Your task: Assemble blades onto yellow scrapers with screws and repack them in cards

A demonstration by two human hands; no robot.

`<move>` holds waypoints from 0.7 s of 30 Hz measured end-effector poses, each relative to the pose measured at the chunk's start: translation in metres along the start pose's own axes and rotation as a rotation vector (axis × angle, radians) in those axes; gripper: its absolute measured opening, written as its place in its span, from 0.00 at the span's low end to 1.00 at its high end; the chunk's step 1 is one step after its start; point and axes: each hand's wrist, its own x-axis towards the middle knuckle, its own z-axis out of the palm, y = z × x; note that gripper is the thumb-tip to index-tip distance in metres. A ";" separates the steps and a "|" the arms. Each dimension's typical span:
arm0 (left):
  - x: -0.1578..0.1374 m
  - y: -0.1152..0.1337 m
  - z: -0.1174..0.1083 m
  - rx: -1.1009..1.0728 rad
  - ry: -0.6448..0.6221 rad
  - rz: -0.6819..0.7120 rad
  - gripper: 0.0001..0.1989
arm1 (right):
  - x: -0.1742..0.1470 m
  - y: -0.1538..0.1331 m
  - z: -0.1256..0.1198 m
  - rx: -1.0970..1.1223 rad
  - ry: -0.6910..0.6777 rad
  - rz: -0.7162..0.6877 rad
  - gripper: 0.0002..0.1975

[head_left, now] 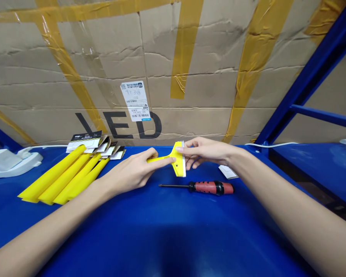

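A yellow scraper (178, 163) with a pale strip along its wide edge is held above the blue surface. My left hand (137, 167) is closed round its handle, with the index finger stretched along toward the head. At the other end, my right hand (200, 152) pinches the upper part of the head, thumb on the near face and fingers behind the edge. Just below the scraper lies a screwdriver (210, 187) with a red and black handle, its shaft pointing left. Part of a white card (227, 172) shows beside my right wrist.
Several yellow scrapers (54, 177) with cardboard sleeves lie side by side on the left of the blue shelf (173, 238). A white power strip (20, 165) sits at the far left. Behind stands a taped cardboard box (109, 84); a blue metal post (302, 84) rises at the right.
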 end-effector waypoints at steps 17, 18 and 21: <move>-0.002 -0.008 0.003 -0.005 -0.037 -0.028 0.26 | 0.004 -0.002 0.000 -0.745 0.524 0.018 0.25; -0.002 -0.008 0.003 -0.001 -0.039 -0.031 0.26 | 0.004 0.000 -0.002 -0.767 0.486 0.004 0.22; -0.002 -0.008 0.003 0.008 -0.062 -0.045 0.25 | 0.003 0.009 -0.013 -0.819 0.332 -0.045 0.05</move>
